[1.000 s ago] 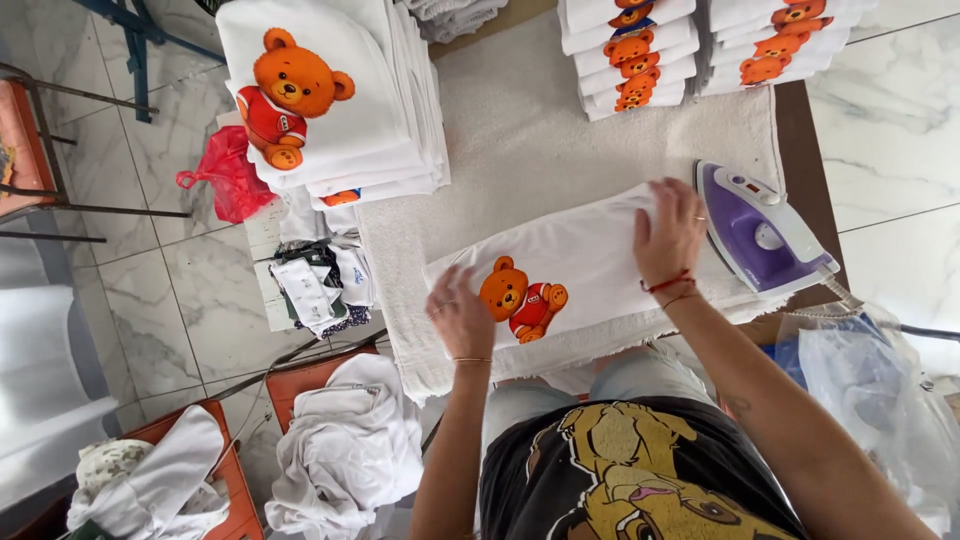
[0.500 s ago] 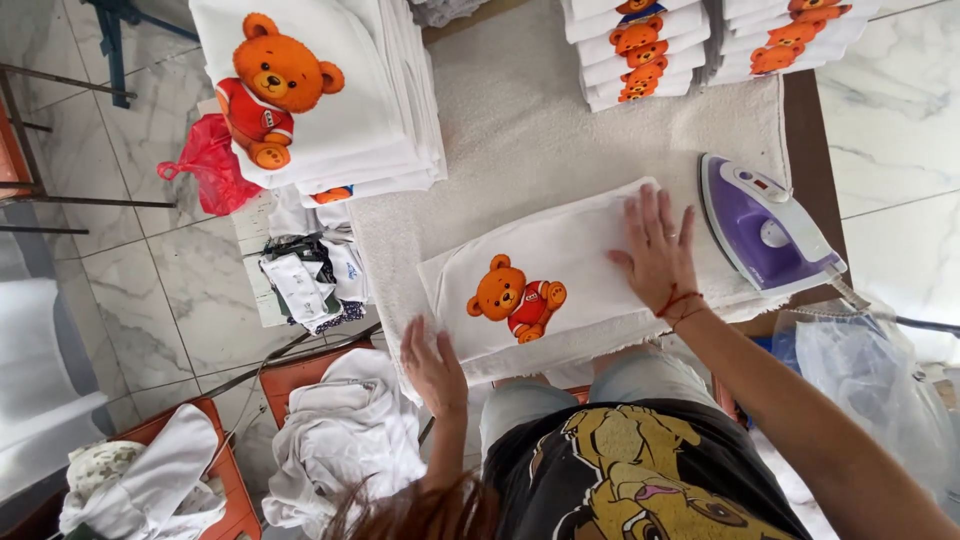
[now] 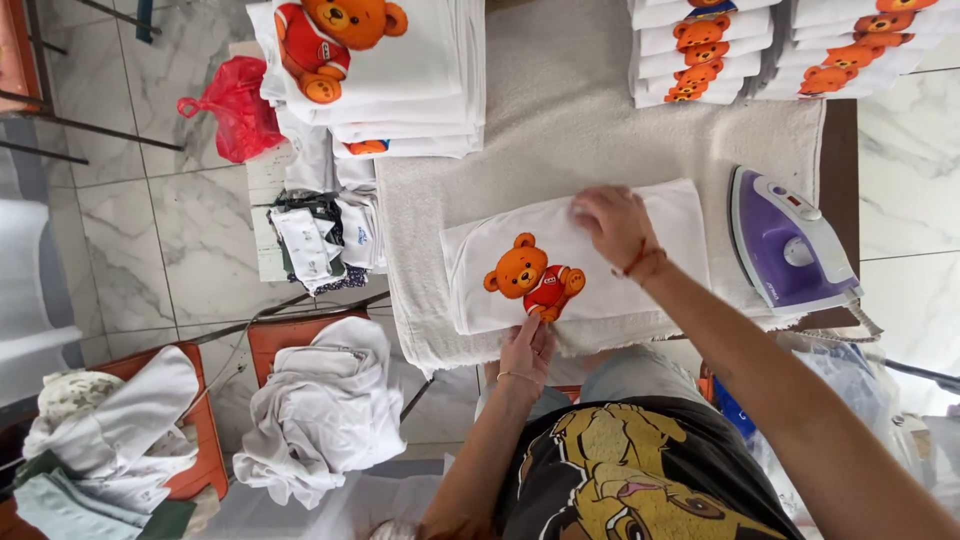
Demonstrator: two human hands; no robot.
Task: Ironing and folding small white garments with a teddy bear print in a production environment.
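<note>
Flatly, hands [image 3: 527,350] on soft shirt [image 3: 600,290]

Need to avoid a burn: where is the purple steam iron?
The purple steam iron sits at the padded table's right edge, right of the folded white bear-print shirt.

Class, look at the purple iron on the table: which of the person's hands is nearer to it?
The right hand. It lies flat on the folded white shirt, a short way left of the purple iron. The left hand is farther off, at the shirt's near edge below the bear print.

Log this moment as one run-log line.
left hand: touching folded white bear-print shirt | right hand: pressing shirt | purple steam iron: parked right
</note>
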